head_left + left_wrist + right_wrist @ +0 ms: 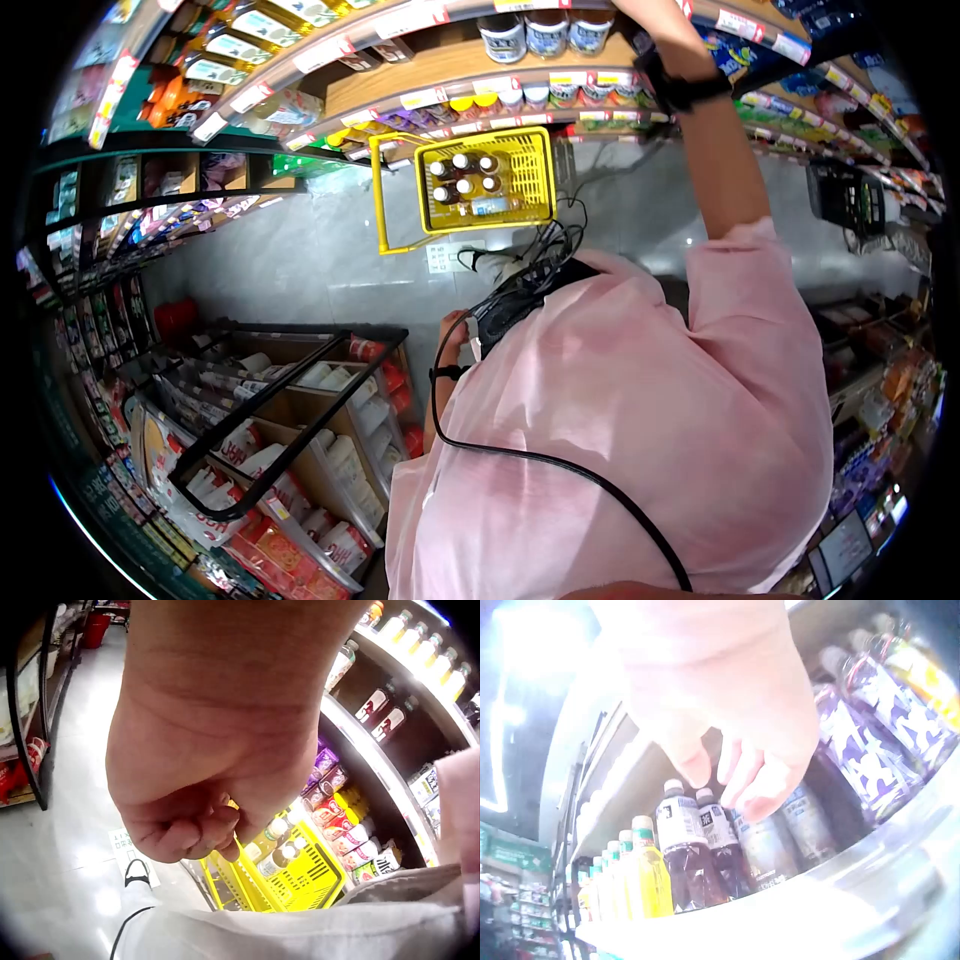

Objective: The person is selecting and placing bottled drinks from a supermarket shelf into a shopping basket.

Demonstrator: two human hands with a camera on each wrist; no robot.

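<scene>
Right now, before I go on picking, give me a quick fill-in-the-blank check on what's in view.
1. The basket on the floor is ____ in colour.
2. The right hand reaches among bottles on a store ____.
3. The left hand, fingers curled, holds ____.
Missing words: yellow; shelf; nothing.

Head looks down, wrists close, left shares yellow basket (546, 176)

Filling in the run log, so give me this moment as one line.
right hand: fingers on dark bottles, shelf | left hand: curled, holding nothing | yellow basket: on floor
</scene>
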